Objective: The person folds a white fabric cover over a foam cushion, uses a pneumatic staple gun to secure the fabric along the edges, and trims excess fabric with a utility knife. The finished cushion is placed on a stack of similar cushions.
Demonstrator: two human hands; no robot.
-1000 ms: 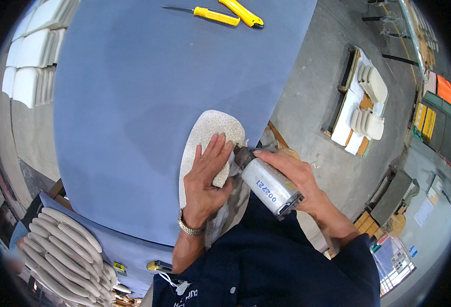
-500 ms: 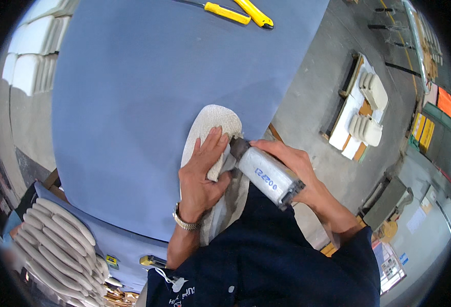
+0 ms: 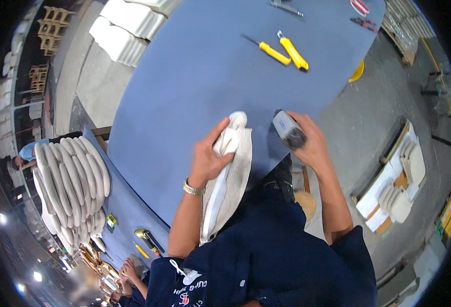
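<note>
My left hand [image 3: 208, 156] grips a long beige fabric-covered pad [image 3: 240, 166], its thumb and fingers pinching the upper part. The pad is tilted on edge near my body, and a white inner strip shows along its length between the fabric edges. To the right, apart from the pad, my right hand [image 3: 311, 141] is wrapped around a staple gun [image 3: 287, 128] with a silver-grey body and dark ends. The staple gun is held just above the table's right edge and is slightly blurred.
On the blue-grey table [image 3: 179, 97] lie a yellow-handled screwdriver [image 3: 275, 53], a yellow-handled tool [image 3: 293, 53] and red-handled pliers [image 3: 364, 24]. A tall stack of beige pads [image 3: 71, 179] stands left. Another person's hands [image 3: 129, 270] show at lower left. A low pallet [image 3: 376, 204] holds pads at right.
The staple gun has come off the pad and moved right. My left hand has gone from pressing flat on the pad to gripping it, and the pad is tipped up. The view has shifted.
</note>
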